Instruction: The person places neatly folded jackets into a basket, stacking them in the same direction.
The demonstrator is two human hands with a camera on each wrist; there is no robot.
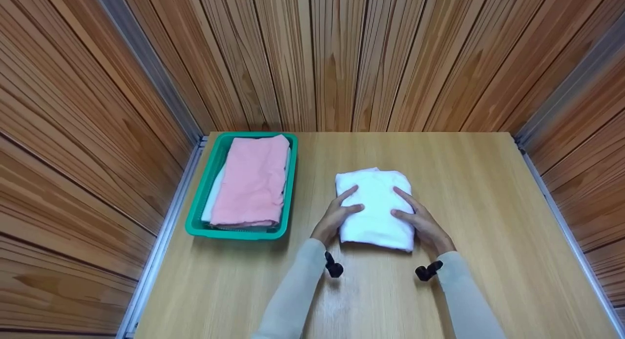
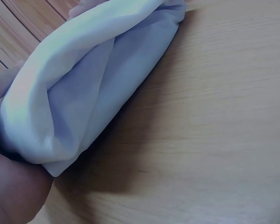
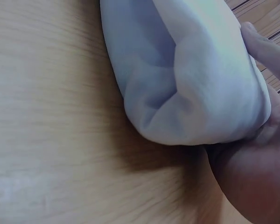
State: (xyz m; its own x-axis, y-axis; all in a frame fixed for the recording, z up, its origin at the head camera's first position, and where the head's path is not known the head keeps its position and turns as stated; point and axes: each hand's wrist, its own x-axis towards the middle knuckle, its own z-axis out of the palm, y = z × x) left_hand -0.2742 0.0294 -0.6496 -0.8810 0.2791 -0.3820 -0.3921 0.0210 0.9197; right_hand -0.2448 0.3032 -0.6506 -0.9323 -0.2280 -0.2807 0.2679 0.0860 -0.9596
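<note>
A folded white cloth [image 1: 376, 217] is between both hands at the middle of the table, in the head view. My left hand [image 1: 336, 216] grips its left side, with thumb and a finger spread over the top. On the opposite side my right hand [image 1: 424, 222] holds it the same way; the other fingers of both hands are hidden by the cloth. In the left wrist view the near edge of the cloth [image 2: 79, 93] shows thick rolled layers above a dark shadow. Similar folds of the cloth [image 3: 210, 84] appear in the right wrist view.
A green basket [image 1: 191, 222] stands at the table's back left. Inside lies a folded pink cloth [image 1: 251, 182] on top of a pale one [image 1: 213, 197]. Wood-panelled walls [image 1: 337, 60] with metal edge strips [image 1: 166, 236] enclose the wooden table [image 1: 488, 207] on three sides.
</note>
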